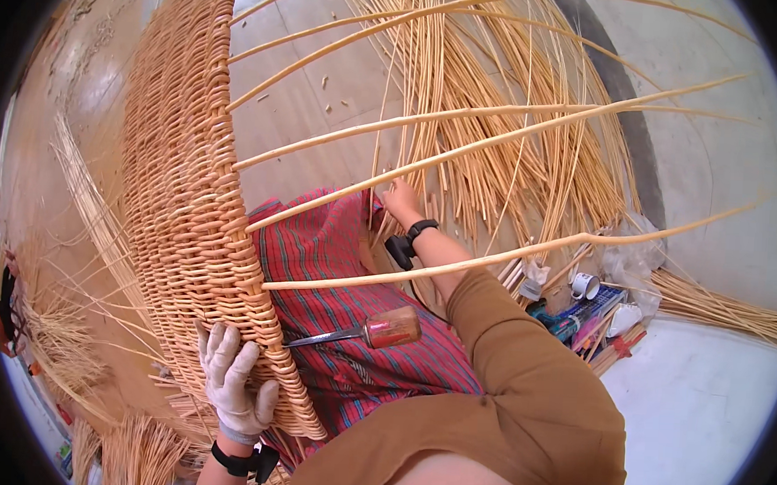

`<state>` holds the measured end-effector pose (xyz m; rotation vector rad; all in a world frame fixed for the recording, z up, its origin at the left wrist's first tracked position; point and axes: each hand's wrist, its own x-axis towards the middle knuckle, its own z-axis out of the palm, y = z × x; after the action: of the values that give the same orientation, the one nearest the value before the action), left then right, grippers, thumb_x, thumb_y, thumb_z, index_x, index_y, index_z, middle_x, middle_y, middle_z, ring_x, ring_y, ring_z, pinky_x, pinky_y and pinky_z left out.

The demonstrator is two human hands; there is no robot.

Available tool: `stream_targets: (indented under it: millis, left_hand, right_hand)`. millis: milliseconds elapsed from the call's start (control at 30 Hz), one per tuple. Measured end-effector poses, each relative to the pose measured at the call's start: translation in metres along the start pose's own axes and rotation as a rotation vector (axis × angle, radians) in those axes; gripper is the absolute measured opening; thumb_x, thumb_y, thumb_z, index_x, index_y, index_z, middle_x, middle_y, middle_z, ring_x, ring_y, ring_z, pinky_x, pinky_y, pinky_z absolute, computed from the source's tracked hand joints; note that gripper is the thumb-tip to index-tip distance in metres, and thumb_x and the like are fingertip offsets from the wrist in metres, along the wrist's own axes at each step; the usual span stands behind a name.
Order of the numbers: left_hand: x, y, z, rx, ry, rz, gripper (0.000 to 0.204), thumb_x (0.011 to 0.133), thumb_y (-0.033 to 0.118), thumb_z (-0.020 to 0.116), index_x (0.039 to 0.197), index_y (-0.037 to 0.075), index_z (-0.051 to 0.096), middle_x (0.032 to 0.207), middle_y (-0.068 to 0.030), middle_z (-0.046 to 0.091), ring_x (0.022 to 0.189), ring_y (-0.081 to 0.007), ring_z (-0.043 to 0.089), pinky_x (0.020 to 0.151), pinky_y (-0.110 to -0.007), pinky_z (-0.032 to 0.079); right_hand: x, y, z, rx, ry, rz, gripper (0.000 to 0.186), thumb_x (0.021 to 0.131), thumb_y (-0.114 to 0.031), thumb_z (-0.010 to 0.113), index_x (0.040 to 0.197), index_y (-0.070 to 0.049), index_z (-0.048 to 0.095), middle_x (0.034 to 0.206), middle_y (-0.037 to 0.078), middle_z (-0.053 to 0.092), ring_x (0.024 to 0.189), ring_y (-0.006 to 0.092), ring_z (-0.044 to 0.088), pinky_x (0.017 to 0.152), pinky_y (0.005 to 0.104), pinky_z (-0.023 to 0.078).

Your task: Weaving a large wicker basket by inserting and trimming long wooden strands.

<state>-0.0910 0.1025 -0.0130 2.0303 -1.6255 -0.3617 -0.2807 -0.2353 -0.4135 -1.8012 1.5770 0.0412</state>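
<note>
A woven wicker panel (180, 188) stands along my left, with long pale stakes (493, 253) jutting rightward from its edge. My gloved left hand (232, 375) grips the panel at its lower part, fingers bent against the weave. A tool with a red-brown wooden handle (391, 327) has its metal shaft stuck into the weave just above that hand. My bare right hand (399, 199) reaches forward past the stakes to loose willow rods (490, 142), fingers curled on something I cannot make out. Red striped cloth (355, 372) covers my lap.
A large pile of rods spreads over the tiled floor (317, 89) ahead. At right are a white mug (585, 286), plastic bags (630, 246), a blue box of small items (591, 310) and another rod bundle (723, 308). More cane bundles (131, 457) lie at lower left.
</note>
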Motion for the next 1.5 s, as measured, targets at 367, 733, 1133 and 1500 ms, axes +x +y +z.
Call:
stream_targets:
  millis: [367,733,1133,1500]
  left_hand:
    - [-0.002,0.002,0.0,0.002,0.014,-0.005,0.05,0.096,0.031,0.067,0.139,0.008,0.061,0.153,-0.0159,0.052,0.148,-0.0406,0.041,0.127,-0.062,0.02]
    - [0.01,0.01,-0.003,-0.07,0.082,0.007,0.054,0.084,0.018,0.079,0.135,0.008,0.066,0.147,-0.0189,0.059,0.143,-0.0401,0.049,0.125,-0.058,0.026]
    - [0.003,0.011,-0.01,-0.057,0.12,-0.006,0.062,0.085,0.035,0.084,0.139,0.013,0.064,0.147,-0.0126,0.06,0.143,-0.0349,0.05,0.127,-0.054,0.026]
    - [0.006,0.005,-0.006,-0.003,0.061,0.019,0.083,0.071,0.063,0.084,0.14,0.02,0.065,0.151,-0.0091,0.056,0.148,-0.0362,0.043,0.128,-0.057,0.021]
  right_hand:
    - [-0.131,0.004,-0.226,1.126,-0.758,0.119,0.027,0.094,-0.017,0.079,0.115,-0.009,0.063,0.092,0.003,0.067,0.075,0.0116,0.067,0.064,0.0224,0.057]
    - [-0.344,-0.128,-0.299,0.848,0.003,-1.254,0.027,0.087,-0.001,0.083,0.099,-0.009,0.06,0.1,0.014,0.068,0.087,0.0284,0.076,0.061,0.0364,0.065]
    - [-0.307,-0.15,-0.31,0.739,-0.184,-0.867,0.022,0.089,0.005,0.079,0.099,-0.006,0.063,0.107,0.015,0.073,0.105,0.0265,0.073,0.093,0.0375,0.059]
    - [-0.264,-0.168,-0.294,0.708,-0.498,-0.704,0.012,0.093,-0.006,0.079,0.099,-0.005,0.069,0.11,0.015,0.075,0.11,0.0249,0.072,0.096,0.0376,0.055]
